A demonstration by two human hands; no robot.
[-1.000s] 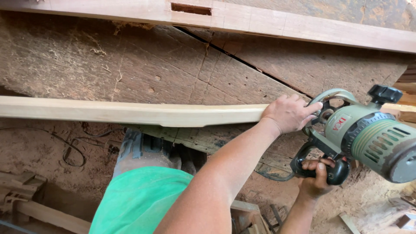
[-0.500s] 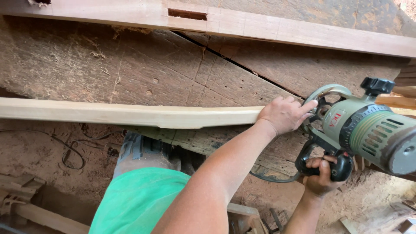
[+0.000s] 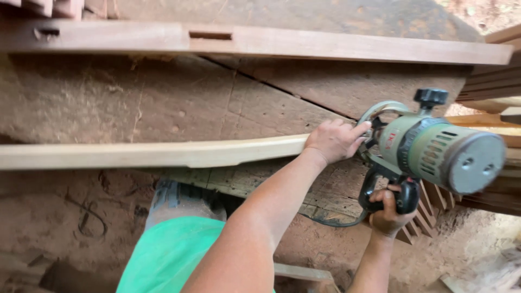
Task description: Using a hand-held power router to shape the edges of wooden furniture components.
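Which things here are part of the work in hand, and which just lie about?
In use: left hand pressing the pale wooden strip; right hand gripping the green power tool.

Lying about: mortised beam, worn work slab, stacked boards.

Both forearms are bare from elbow to wrist, with no sleeve, glove, watch or ring in view. The left hand shows short, unpainted nails on its knuckled fingers; the right hand is likewise uncovered. Below the arms, a bright mint-green garment of smooth cloth covers the lap. Past its edge lies a grey, worn, dust-stained fabric, creased and smudged; whether it is trousers or something else cannot be told.
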